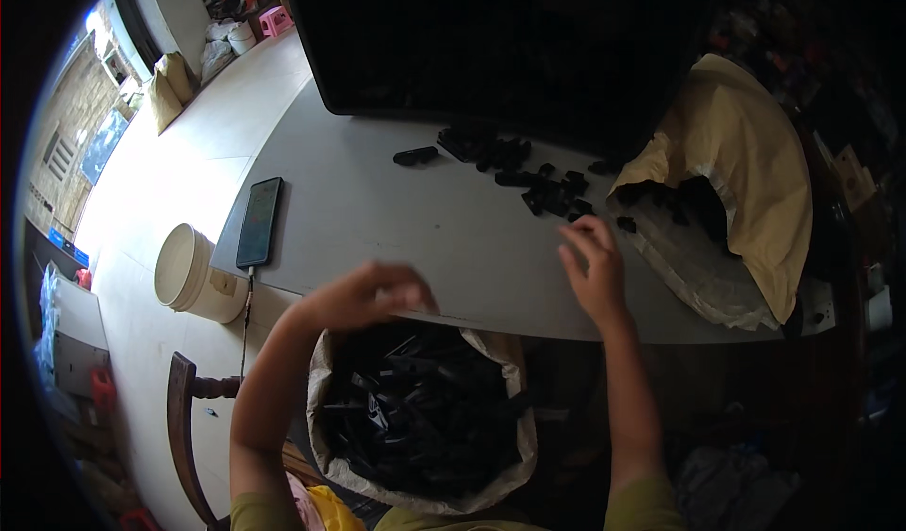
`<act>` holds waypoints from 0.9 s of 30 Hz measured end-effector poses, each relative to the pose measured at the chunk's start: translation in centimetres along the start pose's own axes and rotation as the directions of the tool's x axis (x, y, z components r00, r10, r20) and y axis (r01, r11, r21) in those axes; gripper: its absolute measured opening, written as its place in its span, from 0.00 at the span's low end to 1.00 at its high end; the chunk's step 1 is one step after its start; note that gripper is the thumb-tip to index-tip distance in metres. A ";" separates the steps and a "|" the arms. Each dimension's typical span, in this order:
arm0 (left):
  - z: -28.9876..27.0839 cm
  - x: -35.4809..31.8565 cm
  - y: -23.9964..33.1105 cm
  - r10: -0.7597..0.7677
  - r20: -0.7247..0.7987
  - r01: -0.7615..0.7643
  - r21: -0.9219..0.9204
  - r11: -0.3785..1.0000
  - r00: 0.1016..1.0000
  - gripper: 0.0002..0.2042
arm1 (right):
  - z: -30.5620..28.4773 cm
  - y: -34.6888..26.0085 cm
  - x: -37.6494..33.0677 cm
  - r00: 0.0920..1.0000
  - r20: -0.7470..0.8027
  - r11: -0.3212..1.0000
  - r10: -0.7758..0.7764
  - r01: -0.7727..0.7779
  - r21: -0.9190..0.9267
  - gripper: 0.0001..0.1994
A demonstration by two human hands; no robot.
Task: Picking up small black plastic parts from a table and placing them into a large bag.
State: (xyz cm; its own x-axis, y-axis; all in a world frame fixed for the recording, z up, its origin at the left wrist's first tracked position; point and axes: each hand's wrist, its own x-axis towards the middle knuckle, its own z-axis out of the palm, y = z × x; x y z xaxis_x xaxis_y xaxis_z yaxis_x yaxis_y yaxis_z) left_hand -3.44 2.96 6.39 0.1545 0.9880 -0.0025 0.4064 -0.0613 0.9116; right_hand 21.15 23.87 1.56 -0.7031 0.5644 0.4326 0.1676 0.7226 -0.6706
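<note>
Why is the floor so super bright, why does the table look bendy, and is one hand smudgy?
In the head view, light at the left washes the floor nearly white; in the head view, the fisheye lens likely bows the edge of the grey table; in that same view, the left hand looks blurry, perhaps motion blur.

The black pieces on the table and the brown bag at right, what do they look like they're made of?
Black pieces: probably molded plastic, dull-looking, judging by their uniform dark color; coated metal can't be ruled out. Brown bag: likely matte paper, given its stiff folds and creases.
</note>
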 end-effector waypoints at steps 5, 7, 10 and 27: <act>-4.1 7.5 -6.3 -0.046 -0.706 0.343 0.284 0.895 0.707 0.11 | 0.7 3.3 0.9 0.983 -0.154 0.914 0.100 -0.152 -0.377 0.10; -5.9 9.2 -10.7 0.172 -0.749 0.356 0.487 0.798 0.640 0.13 | 2.0 3.1 0.9 0.984 -0.140 0.934 0.110 -0.151 -0.325 0.10; -5.8 10.9 -11.2 0.279 -0.721 0.446 0.636 0.629 0.635 0.15 | 1.6 3.2 0.7 0.982 -0.112 0.933 0.155 -0.183 -0.310 0.11; 5.3 3.1 1.9 -0.248 -0.350 0.164 -0.254 0.953 0.903 0.18 | 2.2 -8.6 -0.4 0.999 0.045 0.931 -0.022 0.004 0.366 0.12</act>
State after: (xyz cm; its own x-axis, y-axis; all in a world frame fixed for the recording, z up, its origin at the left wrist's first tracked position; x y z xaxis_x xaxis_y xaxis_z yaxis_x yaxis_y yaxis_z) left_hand 2.59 5.19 5.95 -0.2763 0.9573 -0.0850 0.1838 0.1395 0.9730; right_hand 18.48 16.57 5.86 -0.7368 0.5302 0.4195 -0.0993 0.5289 -0.8429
